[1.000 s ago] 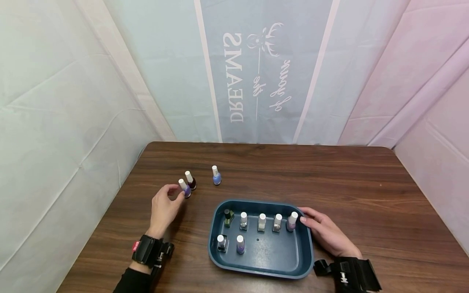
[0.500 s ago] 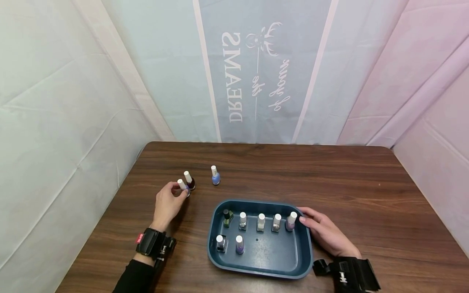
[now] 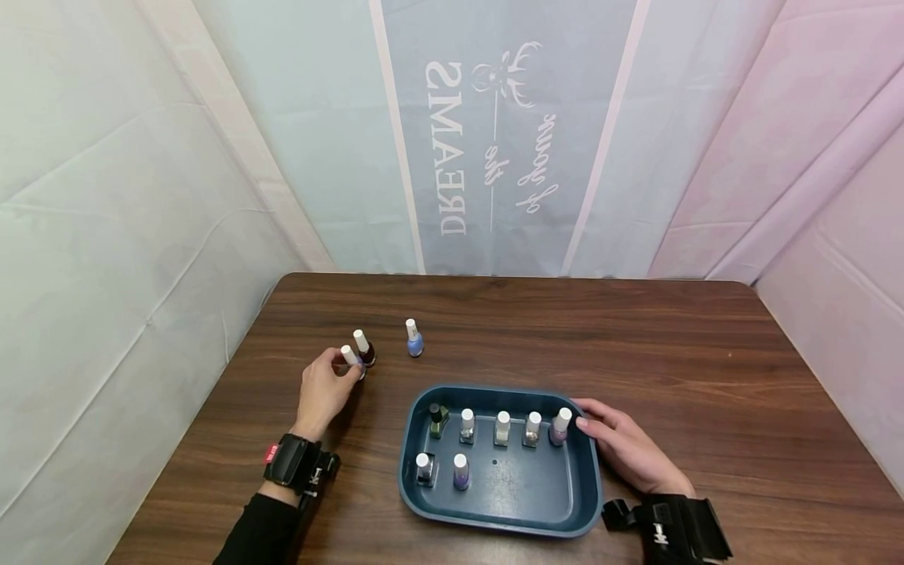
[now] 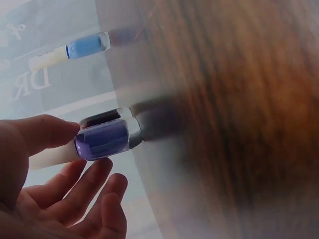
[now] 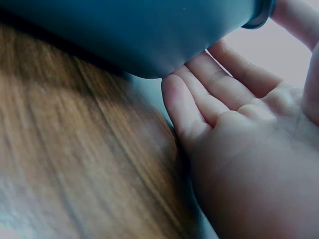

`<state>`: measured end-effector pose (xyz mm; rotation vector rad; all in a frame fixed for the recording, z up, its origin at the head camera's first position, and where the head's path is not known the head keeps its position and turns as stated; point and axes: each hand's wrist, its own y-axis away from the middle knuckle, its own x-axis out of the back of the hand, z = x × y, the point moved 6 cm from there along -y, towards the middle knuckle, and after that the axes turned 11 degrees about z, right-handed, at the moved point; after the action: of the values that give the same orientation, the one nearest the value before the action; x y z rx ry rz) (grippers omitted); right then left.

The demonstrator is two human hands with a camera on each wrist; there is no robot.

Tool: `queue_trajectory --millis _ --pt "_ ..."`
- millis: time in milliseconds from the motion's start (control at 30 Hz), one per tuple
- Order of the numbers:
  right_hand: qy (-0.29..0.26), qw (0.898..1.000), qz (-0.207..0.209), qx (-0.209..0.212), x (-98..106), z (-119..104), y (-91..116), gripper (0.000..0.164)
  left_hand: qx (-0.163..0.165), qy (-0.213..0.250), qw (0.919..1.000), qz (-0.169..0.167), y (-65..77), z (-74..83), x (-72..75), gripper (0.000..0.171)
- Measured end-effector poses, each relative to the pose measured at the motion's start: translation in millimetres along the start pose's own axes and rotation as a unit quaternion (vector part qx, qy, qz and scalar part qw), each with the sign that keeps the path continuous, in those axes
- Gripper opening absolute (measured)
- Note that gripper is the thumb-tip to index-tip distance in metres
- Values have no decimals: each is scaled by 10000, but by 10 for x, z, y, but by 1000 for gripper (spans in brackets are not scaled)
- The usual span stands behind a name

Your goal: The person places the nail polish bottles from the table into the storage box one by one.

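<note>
My left hand [image 3: 322,395] pinches a purple nail polish bottle [image 4: 107,139] with a white cap, thumb and fingertips around its upper part. The bottle stands upright on the table at the left. Right behind it is a dark nail polish bottle [image 3: 368,357], partly hidden by the purple one in the left wrist view. A blue nail polish bottle [image 3: 414,344] stands apart to the right. My right hand [image 3: 636,451] holds the right end of a dark blue tray [image 3: 523,494], thumb at the rim and the other fingers along the outer wall [image 5: 149,40].
Inside the tray, several nail polish bottles stand in a back row, among them a green one [image 3: 435,428] with a black cap. Two more, one a purple bottle [image 3: 461,475], stand in front at the left. Cloth hangs behind the wooden table [image 3: 636,329].
My left hand has moved slightly up and right, and its thumb and fingers have closed around the purple nail polish bottle. The right hand stays at the tray.
</note>
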<state>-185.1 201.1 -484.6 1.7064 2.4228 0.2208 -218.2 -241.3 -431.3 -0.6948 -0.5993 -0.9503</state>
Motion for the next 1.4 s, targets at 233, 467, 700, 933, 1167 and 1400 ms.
queue_trajectory --millis 233,467,700,933,1167,1400 --pt "-44 10000 -10 6 3 6 3 42 -42 -45 10000 -59 -1 4 -7 28" --pt "202 9997 127 -73 3 0 -4 46 -75 -100 9999 -58 -5 3 -14 25" --pt "317 9993 150 -118 12 5 -7 46 -119 -117 9998 -54 -5 7 -12 24" --pt "177 9998 -5 -26 9 5 -4 43 -79 -177 9998 -75 2 11 -3 22" --pt "156 9999 -13 -25 13 10 -7 42 -72 -196 9998 -72 14 9 7 22" --pt "199 9998 14 -56 11 6 0 44 -51 -239 9996 -115 28 8 0 21"
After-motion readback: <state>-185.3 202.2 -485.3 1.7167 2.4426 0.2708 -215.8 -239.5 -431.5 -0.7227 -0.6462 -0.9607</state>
